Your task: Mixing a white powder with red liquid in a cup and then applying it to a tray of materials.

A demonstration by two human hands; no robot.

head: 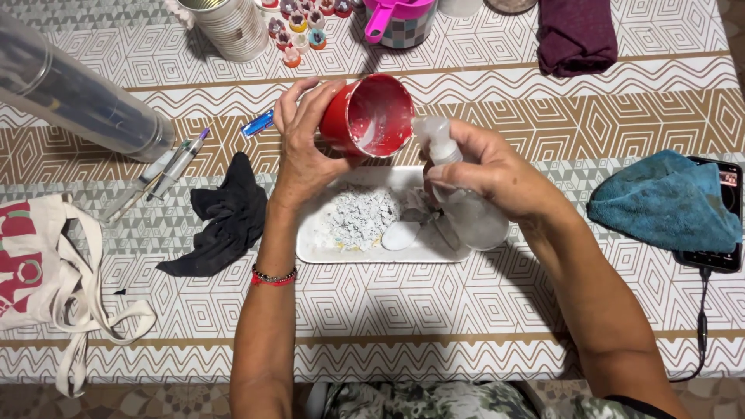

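Note:
My left hand (pixel 304 140) holds a red cup (pixel 365 116) tilted on its side, its whitish-coated inside facing me. My right hand (pixel 493 174) grips a clear spray bottle (pixel 466 203) with its nozzle pointed at the cup's mouth. Below both hands lies a white rectangular tray (pixel 318 244) with a pile of grey-white crumbly paste (pixel 359 217) and a white spoon (pixel 401 235) on it.
A black cloth (pixel 225 217) lies left of the tray, with pens (pixel 174 167) and a clear plastic tube (pixel 70 93) beyond. A cloth bag (pixel 39 264) sits far left. A blue towel (pixel 667 203) covers a phone (pixel 725 260) at right. Tin, small paint pots, pink-handled cup and maroon cloth stand at the back.

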